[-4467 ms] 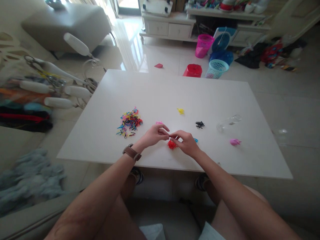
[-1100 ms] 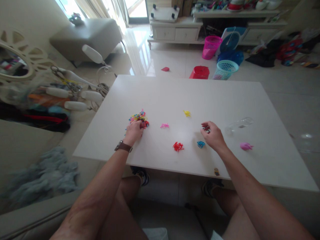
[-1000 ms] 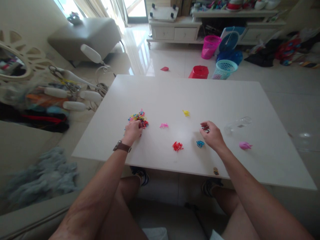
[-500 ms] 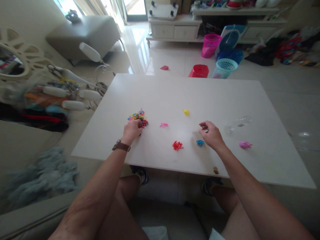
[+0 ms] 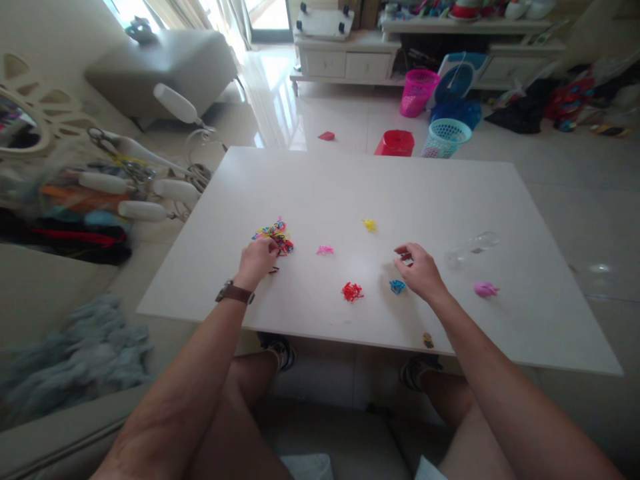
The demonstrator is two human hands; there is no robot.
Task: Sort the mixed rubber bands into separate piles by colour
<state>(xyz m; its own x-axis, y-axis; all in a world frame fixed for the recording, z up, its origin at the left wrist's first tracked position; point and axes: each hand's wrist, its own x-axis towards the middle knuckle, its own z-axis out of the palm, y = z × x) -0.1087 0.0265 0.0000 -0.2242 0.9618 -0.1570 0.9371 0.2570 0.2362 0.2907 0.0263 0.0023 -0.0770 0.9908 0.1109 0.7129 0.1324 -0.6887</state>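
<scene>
A mixed pile of small coloured rubber bands [image 5: 273,233] lies on the white table [image 5: 350,180]. My left hand [image 5: 256,260], with a brown watch at the wrist, rests on the pile's near edge, fingers curled into it. Sorted little heaps lie apart: pink [image 5: 325,251], yellow [image 5: 369,225], red [image 5: 352,291] and blue [image 5: 397,287]. My right hand [image 5: 419,273] hovers over the black heap [image 5: 406,257], mostly hiding it, fingertips pinched together there. What either hand pinches is too small to see.
A clear plastic bottle [image 5: 467,248] lies on its side right of my right hand, with a pink lump [image 5: 484,289] nearer. Baskets [image 5: 442,137] and a red bin [image 5: 397,143] stand on the floor beyond the table. A rack with white handles [image 5: 140,187] stands at left.
4.5 s ago both hands met above the red heap. They have since parted: the left went to the mixed pile, the right to the black heap. Over the last second they barely shifted.
</scene>
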